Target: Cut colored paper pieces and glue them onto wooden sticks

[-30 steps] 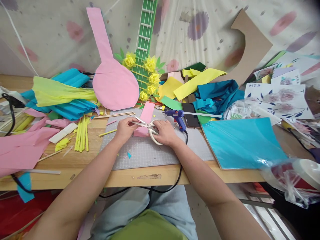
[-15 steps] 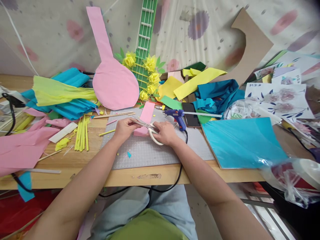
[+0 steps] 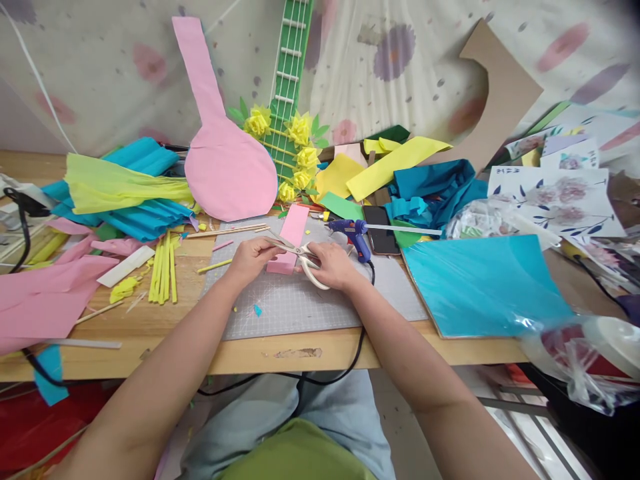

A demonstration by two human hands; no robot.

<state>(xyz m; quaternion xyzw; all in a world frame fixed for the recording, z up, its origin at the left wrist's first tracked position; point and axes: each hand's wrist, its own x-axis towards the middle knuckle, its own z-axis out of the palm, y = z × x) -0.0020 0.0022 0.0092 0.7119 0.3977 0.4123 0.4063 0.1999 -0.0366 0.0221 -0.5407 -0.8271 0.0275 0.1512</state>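
Observation:
My right hand (image 3: 330,265) is closed around the cream-white handles of a pair of scissors (image 3: 301,251), whose blades point left. Beside the blades, the fingers of my left hand (image 3: 253,260) are pinched together; what they hold is too small to make out. Beneath the scissors a folded pink paper strip (image 3: 295,225) lies on the grey cutting mat (image 3: 290,313), its near end bent up. A blue glue gun (image 3: 353,232) with a white glue stick in it rests just right of my right hand.
Behind stand a pink paper-covered lute shape (image 3: 231,170) and a green stringed instrument (image 3: 287,87) with yellow paper flowers. Yellow sticks (image 3: 163,270) and crepe paper (image 3: 125,183) lie left. To the right are a phone (image 3: 383,230) and a blue board (image 3: 485,287). A black cord crosses the table's front edge.
The scissors' blades look slightly further apart, and the handles have shifted a little to the right with my right hand. My left hand has hardly moved.

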